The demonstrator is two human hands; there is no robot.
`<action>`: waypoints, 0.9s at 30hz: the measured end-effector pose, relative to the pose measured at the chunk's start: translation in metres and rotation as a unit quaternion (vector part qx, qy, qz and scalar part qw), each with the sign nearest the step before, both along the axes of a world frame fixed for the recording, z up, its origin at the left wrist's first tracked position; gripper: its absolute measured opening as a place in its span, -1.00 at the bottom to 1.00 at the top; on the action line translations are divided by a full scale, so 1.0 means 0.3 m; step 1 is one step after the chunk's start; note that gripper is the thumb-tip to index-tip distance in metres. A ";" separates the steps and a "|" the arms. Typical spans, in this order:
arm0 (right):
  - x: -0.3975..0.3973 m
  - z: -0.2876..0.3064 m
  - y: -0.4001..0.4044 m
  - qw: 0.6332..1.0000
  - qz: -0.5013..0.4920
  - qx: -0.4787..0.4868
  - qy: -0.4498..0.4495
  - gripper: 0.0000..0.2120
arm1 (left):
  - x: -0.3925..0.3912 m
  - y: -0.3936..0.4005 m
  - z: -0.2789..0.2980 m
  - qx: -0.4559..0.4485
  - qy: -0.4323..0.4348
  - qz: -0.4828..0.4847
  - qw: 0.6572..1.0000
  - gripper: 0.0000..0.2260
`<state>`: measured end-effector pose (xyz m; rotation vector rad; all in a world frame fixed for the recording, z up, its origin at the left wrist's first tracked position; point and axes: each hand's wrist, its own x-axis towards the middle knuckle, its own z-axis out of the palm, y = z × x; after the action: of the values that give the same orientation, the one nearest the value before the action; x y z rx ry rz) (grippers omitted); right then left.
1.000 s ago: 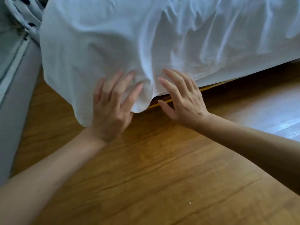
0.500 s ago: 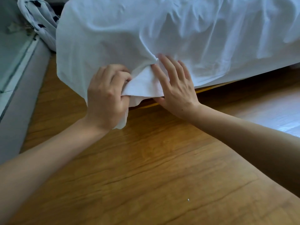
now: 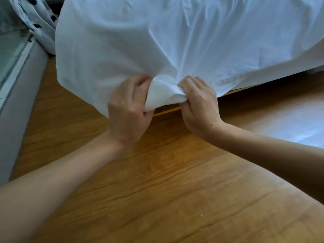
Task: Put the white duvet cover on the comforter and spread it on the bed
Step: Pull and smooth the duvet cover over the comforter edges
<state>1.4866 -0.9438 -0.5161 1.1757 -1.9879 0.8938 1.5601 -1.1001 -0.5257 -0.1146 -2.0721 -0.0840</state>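
Above the wooden floor (image 3: 157,181), the white duvet cover (image 3: 175,41) drapes off the bed; left hand (image 3: 128,109) and right hand (image 3: 198,104) clutch its bunched edge, probably to tug it straight.

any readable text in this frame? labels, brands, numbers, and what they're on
None: no word, label, brand, number or sign can be read in the head view.
White duvet cover: plain, no tag or print showing.
Patterned cloth at the upper left: dark shapes only, no letters.
Wooden floor: grain only.
Left hand and right hand: each grips the bunched edge of the cover, and may hide a tag.
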 end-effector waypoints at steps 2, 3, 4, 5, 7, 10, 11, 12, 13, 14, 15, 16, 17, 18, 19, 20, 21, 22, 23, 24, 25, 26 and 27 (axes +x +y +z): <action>-0.026 0.022 0.035 0.999 0.019 0.021 0.037 -0.87 | 0.008 -0.007 0.036 0.001 -0.018 -0.045 0.999 -0.78; -0.047 0.036 0.055 0.994 0.041 0.049 0.088 -0.85 | 0.022 -0.015 0.054 0.000 -0.033 -0.066 0.997 -0.80; -0.076 0.043 0.070 0.984 0.071 0.088 0.137 -0.85 | 0.040 -0.022 0.068 -0.002 -0.048 -0.087 0.995 -0.82; -0.105 0.050 0.084 0.970 0.080 0.132 0.190 -0.89 | 0.061 -0.030 0.080 -0.005 -0.066 -0.106 0.992 -0.83; -0.164 0.057 0.088 0.951 0.036 0.150 0.267 -0.83 | 0.101 -0.044 0.099 -0.006 -0.107 -0.124 0.986 -0.83; -0.242 0.093 0.085 0.951 -0.082 0.099 0.282 -0.76 | 0.130 -0.054 0.112 0.003 -0.132 -0.116 0.984 -0.81; -0.262 0.112 0.091 0.954 -0.110 0.089 0.264 -0.81 | 0.132 -0.054 0.113 0.002 -0.135 -0.113 0.984 -0.82; -0.286 0.124 0.103 0.958 -0.122 0.079 0.246 -0.85 | 0.132 -0.052 0.114 -0.001 -0.139 -0.111 0.984 -0.82; -0.298 0.126 0.118 0.967 -0.112 0.081 0.213 -0.88 | 0.131 -0.052 0.112 -0.009 -0.141 -0.109 0.984 -0.82; -0.298 0.117 0.131 0.975 -0.093 0.086 0.181 -0.88 | 0.132 -0.052 0.111 -0.018 -0.144 -0.106 0.984 -0.81; -0.284 0.101 0.148 0.981 -0.073 0.094 0.153 -0.88 | 0.135 -0.054 0.108 -0.028 -0.149 -0.103 0.983 -0.81; -0.265 0.081 0.167 0.982 -0.060 0.109 0.142 -0.89 | 0.141 -0.060 0.103 -0.036 -0.155 -0.103 0.982 -0.80; -0.245 0.068 0.184 0.980 -0.042 0.128 0.143 -0.90 | 0.148 -0.069 0.096 -0.045 -0.159 -0.105 0.981 -0.79; -0.225 0.065 0.202 0.977 -0.020 0.155 0.147 -0.89 | 0.157 -0.076 0.090 -0.056 -0.163 -0.108 0.979 -0.79; -0.210 0.072 0.217 0.972 0.002 0.177 0.153 -0.87 | 0.168 -0.079 0.087 -0.069 -0.167 -0.110 0.977 -0.78; -0.196 0.085 0.226 0.969 0.015 0.194 0.154 -0.86 | 0.178 -0.081 0.085 -0.079 -0.172 -0.112 0.976 -0.76; -0.180 0.097 0.234 0.967 0.024 0.204 0.152 -0.86 | 0.188 -0.081 0.084 -0.085 -0.177 -0.114 0.974 -0.74; -0.161 0.102 0.243 0.965 0.031 0.212 0.152 -0.89 | 0.201 -0.079 0.085 -0.089 -0.182 -0.115 0.972 -0.72; -0.143 0.095 0.252 0.963 0.041 0.216 0.154 -0.91 | 0.217 -0.079 0.080 -0.094 -0.187 -0.116 0.971 -0.70; -0.121 0.080 0.260 0.962 0.054 0.223 0.147 -0.91 | 0.238 -0.079 0.069 -0.101 -0.196 -0.120 0.968 -0.69; -0.097 0.060 0.266 0.961 0.064 0.228 0.140 -0.90 | 0.256 -0.081 0.054 -0.112 -0.202 -0.127 0.965 -0.70; -0.081 0.037 0.269 0.962 0.066 0.231 0.130 -0.90 | 0.269 -0.085 0.035 -0.125 -0.203 -0.131 0.962 -0.72; -0.076 0.011 0.273 0.963 0.059 0.237 0.115 -0.90 | 0.270 -0.093 0.012 -0.139 -0.215 -0.125 0.959 -0.75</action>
<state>1.4638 -0.8620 -0.5128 1.5952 -2.0102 0.3127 1.6410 -1.1281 -0.5223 -0.5763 -2.4850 0.0319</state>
